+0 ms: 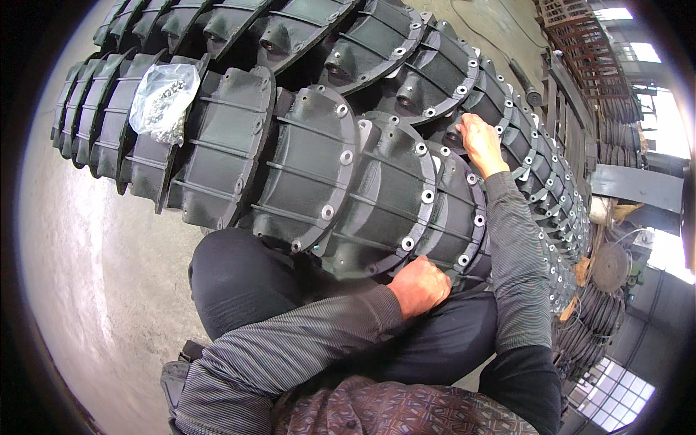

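Rows of black ribbed metal housings (308, 167) stand nested against one another in front of me, their curved flanges set with pale ringed holes. My right hand (480, 143) reaches over the near row to a housing (435, 76) in the farther row. Its fingers are bent and pinched together near that housing's side; anything between them is too small to tell. My left hand (422, 286) is closed in a fist above my knee, beside the lower edge of the near row, and what it may hold is hidden. A clear plastic bag (164, 101) of small metal pieces lies on the near row at the left.
Concrete floor (87, 254) shows at the left. A dark handheld tool (528, 85) with a cable lies on the floor beyond the rows. Rusty metal racks (598, 61) and coiled dark material (598, 326) stand at the right. My bent knees touch or nearly touch the near row.
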Tool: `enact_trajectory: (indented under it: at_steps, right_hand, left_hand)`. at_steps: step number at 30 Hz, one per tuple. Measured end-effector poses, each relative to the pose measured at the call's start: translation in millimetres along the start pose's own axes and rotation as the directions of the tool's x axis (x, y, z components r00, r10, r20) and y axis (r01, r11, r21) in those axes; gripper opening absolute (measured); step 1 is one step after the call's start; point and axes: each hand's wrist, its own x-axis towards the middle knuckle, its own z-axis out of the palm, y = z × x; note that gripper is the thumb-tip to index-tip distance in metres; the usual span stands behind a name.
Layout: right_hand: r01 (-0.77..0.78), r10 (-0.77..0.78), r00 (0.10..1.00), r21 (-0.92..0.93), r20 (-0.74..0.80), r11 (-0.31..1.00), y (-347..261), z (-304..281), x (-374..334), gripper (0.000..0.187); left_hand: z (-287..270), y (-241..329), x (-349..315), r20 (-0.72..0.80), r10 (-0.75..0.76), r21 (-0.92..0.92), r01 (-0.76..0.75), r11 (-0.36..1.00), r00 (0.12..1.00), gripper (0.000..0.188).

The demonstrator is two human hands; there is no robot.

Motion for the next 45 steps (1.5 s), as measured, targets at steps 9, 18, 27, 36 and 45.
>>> enact_trajectory:
  at_steps: [9,18,27,36,45]
  right_hand:
    - [-0.107,0.090,0.993,-0.227,-0.082,0.968,-6,18,-1,0.036]
    - [-0.105,0.103,0.994,-0.166,-0.024,0.981,-43,-31,14,0.047]
    - [0.392,-0.304,0.919,0.682,-0.253,0.618,-293,-111,137,0.027]
    - [0.494,-0.442,0.868,0.457,-0.224,0.739,-471,-53,246,0.014]
    - [0.468,-0.373,0.884,0.495,-0.283,0.733,-485,-22,249,0.015]
  left_hand:
    - [2,3,-2,0.040,-0.011,0.114,0.006,0.993,0.999,0.014]
    - [-21,13,9,0.178,-0.092,0.015,0.091,0.996,0.980,0.016]
    - [-7,16,9,0.093,-0.066,0.129,0.053,0.990,0.993,0.019]
    - [9,26,3,0.066,-0.005,0.053,0.002,0.999,0.998,0.018]
    - [9,30,-10,0.041,0.085,-0.021,-0.085,0.996,0.995,0.022]
